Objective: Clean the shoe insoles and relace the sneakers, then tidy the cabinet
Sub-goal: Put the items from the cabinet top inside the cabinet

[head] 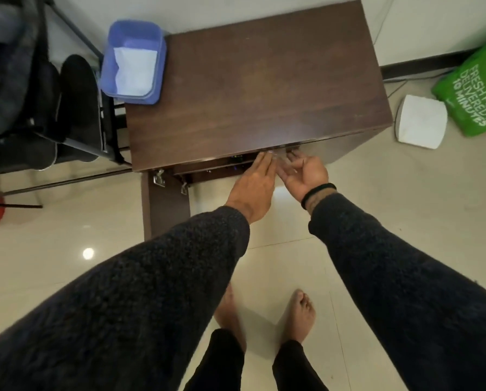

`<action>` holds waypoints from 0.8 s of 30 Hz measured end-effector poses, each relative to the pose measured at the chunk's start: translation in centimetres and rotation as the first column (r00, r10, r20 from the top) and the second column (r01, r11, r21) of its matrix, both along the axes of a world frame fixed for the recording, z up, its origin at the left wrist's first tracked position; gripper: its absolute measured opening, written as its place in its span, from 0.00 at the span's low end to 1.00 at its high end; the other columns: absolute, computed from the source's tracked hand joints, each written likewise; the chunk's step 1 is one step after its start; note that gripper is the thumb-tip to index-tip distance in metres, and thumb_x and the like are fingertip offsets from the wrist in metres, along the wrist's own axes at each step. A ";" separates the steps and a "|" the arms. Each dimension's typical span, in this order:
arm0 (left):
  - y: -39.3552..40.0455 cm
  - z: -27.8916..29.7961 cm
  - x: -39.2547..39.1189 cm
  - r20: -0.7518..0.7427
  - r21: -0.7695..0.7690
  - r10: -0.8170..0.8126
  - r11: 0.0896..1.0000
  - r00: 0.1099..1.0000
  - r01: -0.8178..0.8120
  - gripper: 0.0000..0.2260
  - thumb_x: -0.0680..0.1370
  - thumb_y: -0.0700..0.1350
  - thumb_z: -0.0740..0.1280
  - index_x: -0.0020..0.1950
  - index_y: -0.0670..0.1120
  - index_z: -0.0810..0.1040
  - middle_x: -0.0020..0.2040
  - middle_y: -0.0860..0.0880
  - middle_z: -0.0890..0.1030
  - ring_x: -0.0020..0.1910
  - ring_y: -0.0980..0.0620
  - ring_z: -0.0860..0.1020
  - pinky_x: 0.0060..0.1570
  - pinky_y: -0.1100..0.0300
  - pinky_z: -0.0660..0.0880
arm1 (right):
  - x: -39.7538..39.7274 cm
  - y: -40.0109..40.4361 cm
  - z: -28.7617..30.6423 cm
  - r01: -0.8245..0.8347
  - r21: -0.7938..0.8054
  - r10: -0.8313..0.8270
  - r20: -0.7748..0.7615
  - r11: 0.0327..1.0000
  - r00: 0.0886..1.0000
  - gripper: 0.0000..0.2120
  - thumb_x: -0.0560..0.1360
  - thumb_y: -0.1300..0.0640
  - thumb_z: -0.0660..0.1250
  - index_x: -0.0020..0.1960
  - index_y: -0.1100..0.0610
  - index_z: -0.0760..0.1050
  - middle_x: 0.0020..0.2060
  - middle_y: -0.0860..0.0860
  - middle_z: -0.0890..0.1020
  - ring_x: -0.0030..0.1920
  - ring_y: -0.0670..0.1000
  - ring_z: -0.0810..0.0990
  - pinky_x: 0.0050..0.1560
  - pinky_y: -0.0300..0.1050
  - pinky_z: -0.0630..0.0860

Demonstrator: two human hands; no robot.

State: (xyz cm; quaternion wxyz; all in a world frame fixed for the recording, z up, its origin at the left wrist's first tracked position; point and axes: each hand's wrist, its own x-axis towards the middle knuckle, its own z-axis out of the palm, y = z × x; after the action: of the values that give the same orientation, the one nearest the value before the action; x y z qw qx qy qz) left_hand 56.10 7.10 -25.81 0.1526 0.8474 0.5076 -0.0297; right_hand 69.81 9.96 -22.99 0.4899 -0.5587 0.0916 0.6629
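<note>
Left hand [254, 185] reaches flat, fingers straight & together, tips at the cabinet [250, 88] front edge, holding nothing. Just right of it, right hand [302, 174] is palm-up, fingers loosely curled at the same edge, also empty, tho tips are blurred. Left door [165, 204] hangs open below-left of both hands. Best bet imo: catch the right door's top lip w/ fingertips, swing it out gently. Cabinet's dark brown wood, top bare, insides hidden
</note>
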 end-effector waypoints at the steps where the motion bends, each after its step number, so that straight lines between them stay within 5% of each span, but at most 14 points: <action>1: -0.2 1.1 -0.6 0.052 -0.034 0.043 0.999 0.998 -0.041 0.29 0.82 0.44 0.62 0.80 0.38 0.56 0.81 0.41 0.57 0.81 0.43 0.52 0.79 0.51 0.52 | -0.2 0.3 0.0 -0.010 -0.005 0.010 0.022 1.000 1.000 0.33 0.73 0.75 0.48 0.76 0.60 0.61 0.71 0.58 0.69 0.64 0.61 0.76 0.67 0.61 0.73; 5: -2.3 3.9 -5.2 0.178 0.008 0.314 0.947 0.933 -0.320 0.26 0.83 0.49 0.60 0.80 0.44 0.60 0.80 0.44 0.61 0.79 0.45 0.57 0.78 0.46 0.55 | -0.8 0.3 -0.1 -0.037 -0.040 0.038 0.010 0.998 0.999 0.31 0.73 0.72 0.51 0.74 0.58 0.66 0.65 0.56 0.74 0.63 0.59 0.77 0.65 0.61 0.75; 10: -8.5 4.8 -13.2 0.285 -0.072 0.825 0.527 0.489 -0.847 0.25 0.82 0.45 0.62 0.78 0.45 0.60 0.76 0.43 0.63 0.75 0.44 0.62 0.75 0.47 0.62 | -6.3 -2.5 0.8 -0.433 -0.079 0.440 0.116 0.898 0.891 0.19 0.78 0.67 0.60 0.67 0.56 0.73 0.62 0.55 0.79 0.61 0.57 0.80 0.61 0.56 0.79; 14: -12.3 4.7 -16.8 0.302 -0.203 0.910 0.353 0.285 -0.913 0.14 0.83 0.39 0.60 0.69 0.40 0.73 0.62 0.42 0.75 0.60 0.45 0.75 0.58 0.61 0.70 | -14.4 -7.5 1.2 -0.778 -0.121 0.769 0.302 0.617 0.563 0.10 0.77 0.65 0.69 0.58 0.58 0.80 0.50 0.53 0.85 0.53 0.58 0.84 0.50 0.50 0.83; 17: -11.9 5.0 -18.4 0.257 -0.229 0.952 0.225 0.164 -0.947 0.11 0.83 0.39 0.61 0.60 0.42 0.80 0.54 0.43 0.83 0.51 0.44 0.80 0.52 0.58 0.75 | -18.9 -13.5 0.6 -0.933 -0.269 0.913 0.389 0.239 0.122 0.10 0.72 0.56 0.77 0.51 0.55 0.82 0.46 0.49 0.84 0.46 0.49 0.83 0.46 0.43 0.81; 18: -11.5 5.2 -19.1 0.235 -0.284 0.967 0.169 0.102 -0.944 0.10 0.82 0.39 0.62 0.56 0.43 0.83 0.51 0.45 0.84 0.49 0.45 0.81 0.52 0.58 0.77 | -20.2 -15.6 0.6 -0.938 -0.308 0.930 0.365 0.161 0.039 0.13 0.69 0.51 0.79 0.50 0.53 0.81 0.46 0.48 0.84 0.44 0.46 0.82 0.44 0.39 0.79; 21: -10.5 4.9 -20.6 0.130 -0.467 0.991 0.026 -0.039 -0.884 0.10 0.78 0.38 0.67 0.46 0.48 0.87 0.45 0.50 0.86 0.44 0.48 0.83 0.53 0.55 0.81 | -22.3 -19.9 0.5 -0.902 -0.398 0.942 0.336 0.166 0.025 0.22 0.62 0.43 0.80 0.49 0.52 0.78 0.46 0.47 0.83 0.47 0.47 0.82 0.49 0.40 0.78; 24: -11.0 4.0 -20.6 0.055 -0.591 0.993 -0.054 -0.108 -0.805 0.06 0.75 0.39 0.73 0.44 0.49 0.88 0.42 0.52 0.87 0.41 0.51 0.85 0.52 0.55 0.83 | -22.8 -21.4 0.3 -0.822 -0.486 0.921 0.373 0.297 0.112 0.21 0.67 0.46 0.79 0.55 0.51 0.75 0.49 0.49 0.83 0.50 0.52 0.83 0.58 0.46 0.79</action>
State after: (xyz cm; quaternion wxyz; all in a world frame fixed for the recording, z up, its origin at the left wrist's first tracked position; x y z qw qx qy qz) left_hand 35.45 -3.93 -21.82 0.4051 0.1657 0.8758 0.2034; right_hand 46.98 -11.47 -22.65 -0.0414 -0.7152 -0.3619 0.5965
